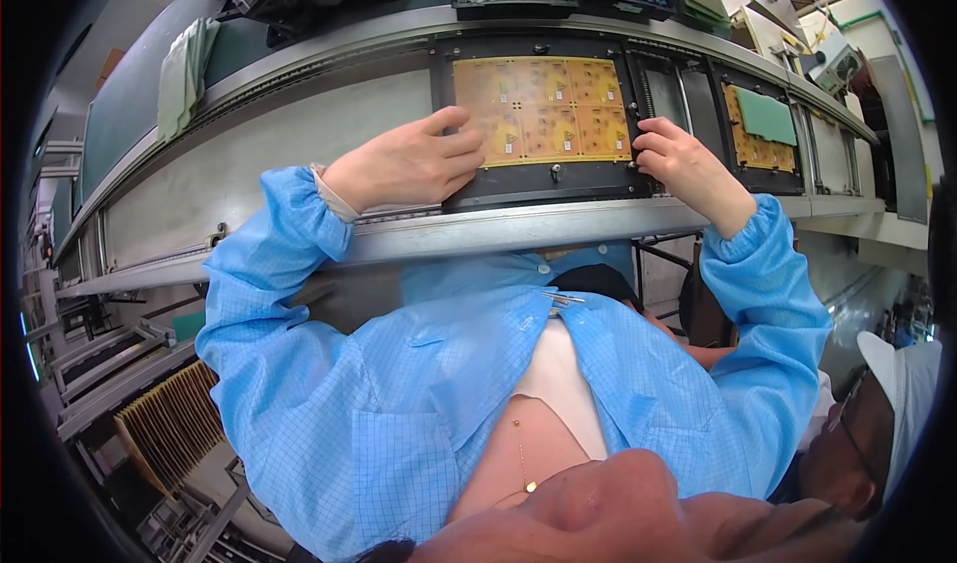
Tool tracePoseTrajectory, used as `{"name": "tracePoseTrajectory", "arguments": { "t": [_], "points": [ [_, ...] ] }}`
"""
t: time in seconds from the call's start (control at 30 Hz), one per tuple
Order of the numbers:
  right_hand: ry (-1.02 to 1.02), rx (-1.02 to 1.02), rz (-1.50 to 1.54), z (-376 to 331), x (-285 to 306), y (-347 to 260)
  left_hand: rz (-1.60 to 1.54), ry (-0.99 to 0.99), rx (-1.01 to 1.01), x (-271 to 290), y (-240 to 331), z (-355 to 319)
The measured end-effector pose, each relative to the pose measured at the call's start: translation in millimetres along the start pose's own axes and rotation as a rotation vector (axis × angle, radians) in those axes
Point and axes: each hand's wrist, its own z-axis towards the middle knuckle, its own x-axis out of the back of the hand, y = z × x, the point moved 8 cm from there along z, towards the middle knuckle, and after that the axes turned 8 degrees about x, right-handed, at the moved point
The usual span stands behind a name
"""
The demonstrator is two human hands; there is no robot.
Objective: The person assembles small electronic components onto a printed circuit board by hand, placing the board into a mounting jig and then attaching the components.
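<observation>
A black carrier tray (pixel 543 192) sits on the conveyor surface (pixel 299 134) directly ahead, holding a yellow circuit board panel (pixel 543 109) made of several small boards joined in a grid. To its right a second black carrier (pixel 720 114) holds another yellow panel (pixel 743 149) with a green sheet (pixel 766 116) lying over its upper part. At the far edge of the line two dark bins stand side by side: the left bin (pixel 510 6) is filled with small pale parts, the right bin (pixel 630 4) with small dark bluish parts.

The left hand (pixel 404 164) lies over the left edge of the tray, fingers curled loosely, the fingertips (pixel 461 144) resting on the left rim of the yellow panel; it presses rather than grips. The right hand (pixel 683 164) is at the tray's right edge, fingers bent together and pinched against the frame beside the panel's right side. Both forearms wear light blue gridded sleeves (pixel 768 284) with gathered cuffs, reaching up over the metal rail (pixel 478 232) at the conveyor's near edge.
</observation>
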Motion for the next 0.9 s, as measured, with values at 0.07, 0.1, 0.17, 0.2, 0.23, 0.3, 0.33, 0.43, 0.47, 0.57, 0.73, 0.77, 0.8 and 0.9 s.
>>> {"name": "tracePoseTrajectory", "arguments": {
  "t": [0.07,0.1,0.17,0.2,0.23,0.3,0.33,0.43,0.47,0.57,0.73,0.77,0.8,0.9],
  "points": [
    [-0.038,0.078,-0.109,0.9,-4.4,0.5,0.035,-0.007,-0.117,-6.2,4.2,-0.4],
    [-0.081,0.126,-0.159,2.4,-7.6,-1.7,0.032,-0.001,-0.119,-6.0,4.1,0.1],
    [-0.127,0.169,-0.208,3.6,-10.8,-0.2,0.004,-0.034,-0.102,-8.8,2.6,3.0],
    [-0.121,0.241,-0.259,4.6,-9.6,-3.1,0.001,-0.031,-0.104,-10.5,3.0,4.6],
    [-0.113,0.315,-0.312,6.9,-7.6,-6.6,-0.01,-0.025,-0.078,-11.1,0.2,4.9],
    [-0.104,0.389,-0.364,8.0,-4.7,-9.5,-0.022,-0.02,-0.053,-13.6,-3.1,4.2],
    [-0.099,0.405,-0.359,8.0,-2.7,-9.6,-0.1,-0.015,0.022,-13.8,-9.3,4.5],
    [-0.095,0.322,-0.262,8.5,5.5,-7.7,-0.34,-0.003,0.206,-9.4,-27.0,4.7],
    [-0.097,0.225,-0.17,9.4,8.4,-2.4,-0.502,0.005,0.317,-8.8,-36.4,3.3],
    [0.025,0.081,0.063,10.3,23.4,8.3,-0.481,0.126,0.493,-9.1,-34.0,-1.2],
    [0.282,-0.143,0.058,36.5,27.5,50.2,-0.388,0.13,0.446,-26.5,-2.0,51.8],
    [0.345,-0.165,0.064,46.6,25.6,56.4,-0.365,0.09,0.42,-34.3,2.7,59.0],
    [0.408,-0.186,0.071,56.0,25.2,60.9,-0.359,0.094,0.422,-38.9,3.2,62.8],
    [0.421,-0.175,0.045,88.8,18.2,62.1,-0.399,0.054,0.365,-49.6,6.2,68.4]
  ]
}}
